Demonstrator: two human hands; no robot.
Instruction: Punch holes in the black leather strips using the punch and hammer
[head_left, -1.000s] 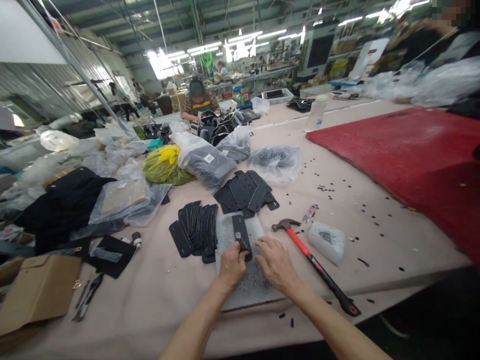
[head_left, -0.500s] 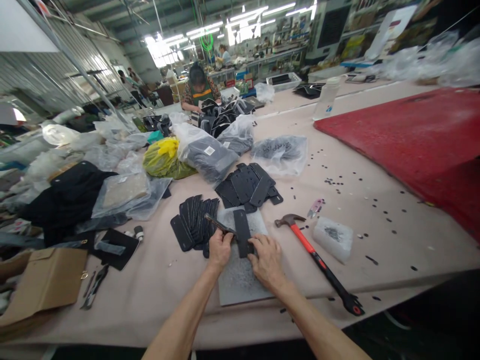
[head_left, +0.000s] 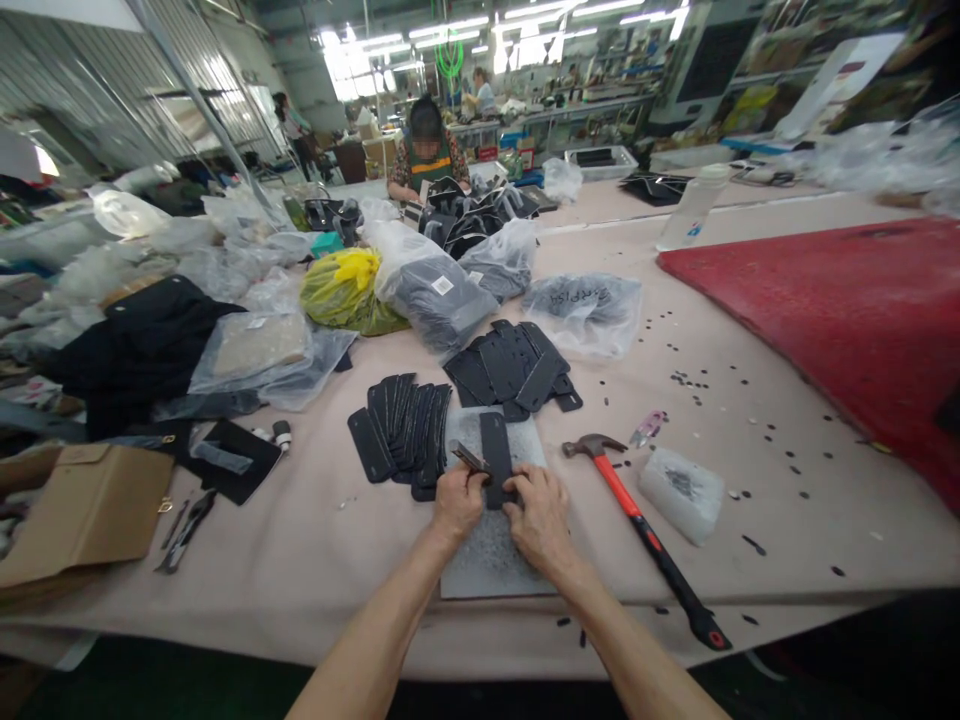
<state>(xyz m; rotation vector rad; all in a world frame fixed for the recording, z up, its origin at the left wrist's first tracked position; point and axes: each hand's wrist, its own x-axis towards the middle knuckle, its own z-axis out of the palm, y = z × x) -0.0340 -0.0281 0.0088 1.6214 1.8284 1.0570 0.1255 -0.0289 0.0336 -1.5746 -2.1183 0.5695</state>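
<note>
A dark metal rod-like tool [head_left: 469, 457], probably a hole punch, is pinched in my left hand [head_left: 457, 503]. It slants with its lower end at the left edge of a black strip with rounded corners [head_left: 495, 446]. The strip lies on a pale, speckled slab [head_left: 480, 562]. My right hand [head_left: 541, 510] has its fingertips on the strip's lower right edge, steadying it. Fanned black pieces [head_left: 405, 430] lie left of the slab, and a loose pile of similar pieces [head_left: 510, 367] lies beyond it.
On the right are a claw hammer [head_left: 619, 487], pink snips [head_left: 646, 428], a whitish block [head_left: 681, 494], black scraps and a red sheet [head_left: 825, 290]. Filled plastic bags [head_left: 439, 290] stand farther back. A brown case [head_left: 105, 510] lies left. A co-worker [head_left: 427, 160] sits across the table.
The tool in my left hand has turned and appears shorter, less stretched out to the left. My right hand stays at the strip. The whole view has shifted slightly.
</note>
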